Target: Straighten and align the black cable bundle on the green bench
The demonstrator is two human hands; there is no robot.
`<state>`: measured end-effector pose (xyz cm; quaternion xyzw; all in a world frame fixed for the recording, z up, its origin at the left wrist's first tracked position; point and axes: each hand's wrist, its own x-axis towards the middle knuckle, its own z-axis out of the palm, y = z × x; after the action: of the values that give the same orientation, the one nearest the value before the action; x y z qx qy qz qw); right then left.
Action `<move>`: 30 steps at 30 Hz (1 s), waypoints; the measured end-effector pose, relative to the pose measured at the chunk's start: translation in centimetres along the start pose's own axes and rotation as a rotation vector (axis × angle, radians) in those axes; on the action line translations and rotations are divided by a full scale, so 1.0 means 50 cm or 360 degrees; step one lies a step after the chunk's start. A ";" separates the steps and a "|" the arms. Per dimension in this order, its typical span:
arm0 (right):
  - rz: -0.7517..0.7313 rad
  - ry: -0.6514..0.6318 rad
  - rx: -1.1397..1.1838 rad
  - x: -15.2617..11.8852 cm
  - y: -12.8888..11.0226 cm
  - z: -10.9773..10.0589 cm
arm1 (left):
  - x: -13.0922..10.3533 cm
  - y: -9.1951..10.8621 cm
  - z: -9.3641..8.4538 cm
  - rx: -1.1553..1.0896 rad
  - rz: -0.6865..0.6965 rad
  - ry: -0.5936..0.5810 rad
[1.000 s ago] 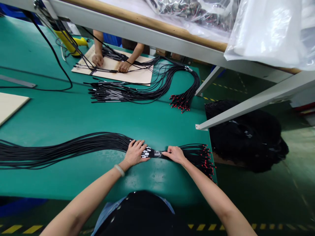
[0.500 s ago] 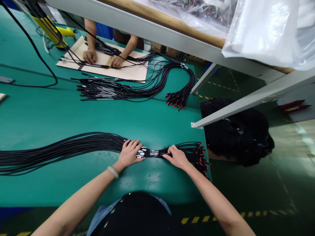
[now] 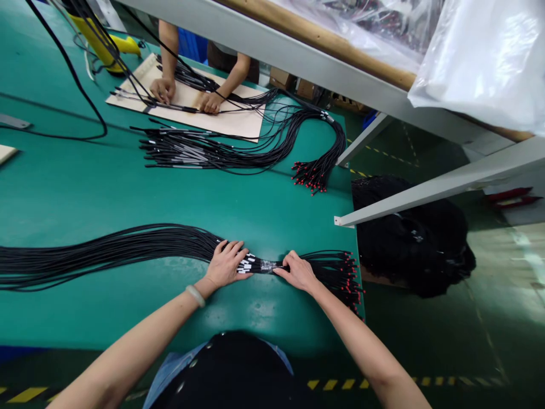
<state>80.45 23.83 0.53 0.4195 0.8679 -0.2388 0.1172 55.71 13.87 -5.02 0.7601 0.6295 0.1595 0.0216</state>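
A long bundle of black cables lies across the green table, bound by clear tape near its right end. Its red-tipped ends fan out at the table's right edge. My left hand presses flat on the bundle just left of the white labels. My right hand pinches the bundle right beside the tape.
Across the table another person's hands hold cables on a pale board. A second red-tipped bundle lies near it. A grey shelf frame crosses overhead. A black cable heap sits on the floor at right.
My right hand has slid a little left along the bundle, closer to the tape. My left hand stays pressed in the same place. The view has shifted slightly.
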 end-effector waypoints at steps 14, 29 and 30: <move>0.0032 -0.0211 0.0186 0.035 -0.006 -0.016 | -0.001 0.002 -0.005 0.0005 -0.0019 -0.0022; 0.0064 -0.0175 0.0278 0.037 0.004 -0.008 | -0.002 0.001 -0.004 -0.0051 -0.0038 -0.0044; 0.0066 -0.0172 0.0284 0.036 0.004 -0.007 | -0.003 0.001 -0.004 -0.0046 -0.0036 -0.0047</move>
<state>79.48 25.35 0.05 0.4326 0.8268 -0.3350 0.1309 55.65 13.70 -4.83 0.7549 0.6353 0.1570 0.0438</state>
